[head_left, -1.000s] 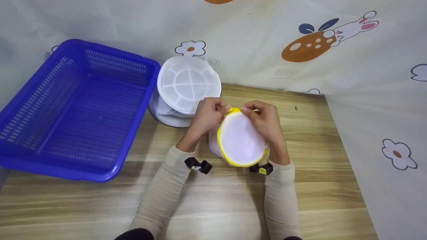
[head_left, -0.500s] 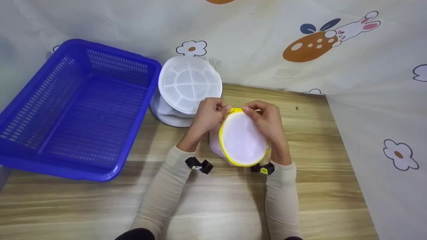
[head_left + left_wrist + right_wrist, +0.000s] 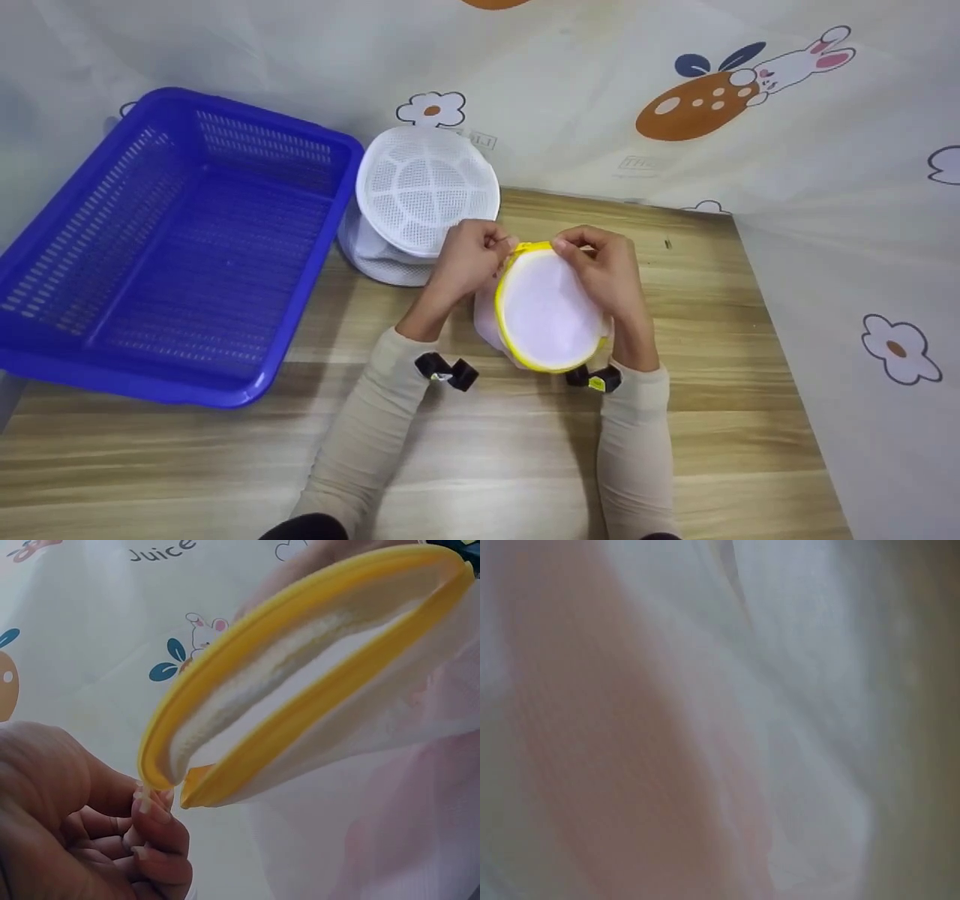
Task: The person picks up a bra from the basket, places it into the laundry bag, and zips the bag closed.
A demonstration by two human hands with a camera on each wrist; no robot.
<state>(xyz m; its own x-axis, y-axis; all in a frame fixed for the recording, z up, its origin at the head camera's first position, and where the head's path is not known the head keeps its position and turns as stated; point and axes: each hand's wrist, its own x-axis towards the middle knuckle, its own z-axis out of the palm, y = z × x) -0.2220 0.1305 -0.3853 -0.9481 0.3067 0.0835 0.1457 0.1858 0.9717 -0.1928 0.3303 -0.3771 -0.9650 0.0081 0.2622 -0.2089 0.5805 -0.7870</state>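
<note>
A white and pale pink mesh laundry bag (image 3: pixel 551 319) with a yellow zippered edge is held up in the middle of the head view. My left hand (image 3: pixel 471 259) pinches one end of the yellow zipper (image 3: pixel 296 716) at the bag's upper left. In the left wrist view the two yellow edges stand apart, leaving a gap. Thumb and fingers of my right hand (image 3: pixel 609 274) pinch the yellow edge at the bag's top right; whether a zipper pull lies under them is hidden. The right wrist view is blurred, filled with skin and pale mesh.
To the left stands a large blue plastic basket (image 3: pixel 281 330) with slotted sides. White mesh laundry bags (image 3: pixel 427 187) are stacked behind my left hand, beside the basket. A printed cloth (image 3: pixel 555 82) backs the wooden table (image 3: pixel 720 360).
My right hand has slid slightly to the right along the yellow edge. The bag's round face has shifted a little right too, while my left hand keeps its place.
</note>
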